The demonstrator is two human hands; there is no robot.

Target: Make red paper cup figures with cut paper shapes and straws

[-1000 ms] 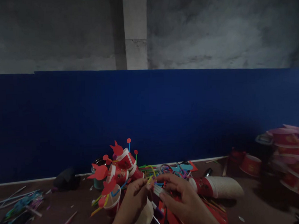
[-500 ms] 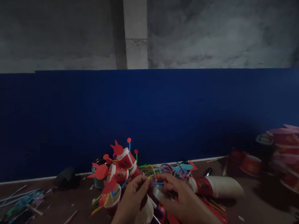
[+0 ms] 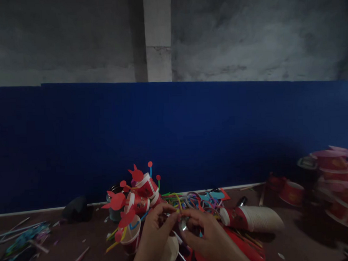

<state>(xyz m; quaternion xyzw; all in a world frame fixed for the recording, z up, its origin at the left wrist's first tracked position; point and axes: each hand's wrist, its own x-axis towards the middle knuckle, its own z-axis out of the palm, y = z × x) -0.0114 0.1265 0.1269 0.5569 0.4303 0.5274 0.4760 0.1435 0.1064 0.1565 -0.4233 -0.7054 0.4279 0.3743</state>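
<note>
My left hand (image 3: 154, 235) and my right hand (image 3: 209, 238) meet low in the middle of the view, fingertips together. Between them they pinch a small shiny roll of clear tape (image 3: 184, 224), the right hand around it and the left thumb and fingers at its edge. Under my hands stands an upturned paper cup (image 3: 170, 250). Just behind them lies a heap of coloured straws (image 3: 191, 199). To the left stand decorated red paper cups (image 3: 139, 197) with red paper cut-outs on straws.
A lying stack of red-and-white paper cups (image 3: 252, 218) is at my right. Red bowls (image 3: 334, 181) pile up at the far right. Loose straws and scraps (image 3: 21, 237) lie at the left. A dark object (image 3: 76, 209) sits by the blue wall (image 3: 174, 138).
Both hands have dropped slightly and drawn closer together. The tape roll has turned in my right hand, from showing its flat side to its shiny round face.
</note>
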